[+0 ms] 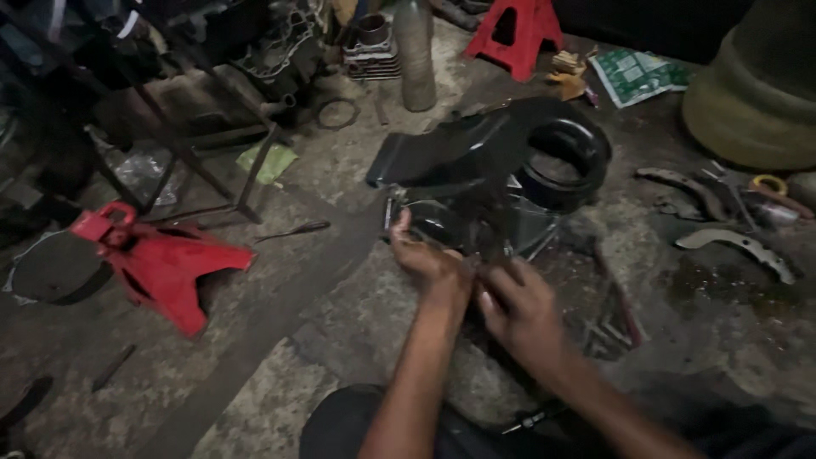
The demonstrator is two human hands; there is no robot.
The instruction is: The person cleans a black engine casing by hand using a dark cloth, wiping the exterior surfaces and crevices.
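A large black plastic housing (pixel 476 149) with a round ring opening lies on the dirty concrete floor in the middle of the view. My left hand (pixel 429 259) grips its near edge, thumb up against a dark rounded part. My right hand (pixel 518 310) is just beside it, fingers curled at the housing's lower edge near thin metal rods; whether it holds something small is too dark to tell. Both forearms reach in from the bottom of the frame.
A red jack stand (pixel 161 263) lies tipped at left, another red jack stand (pixel 514 34) stands at the back. Curved brake shoes (pixel 739 246) and pliers lie at right. A screwdriver (pixel 293 229), a grey cylinder (pixel 415 55) and engine parts sit behind.
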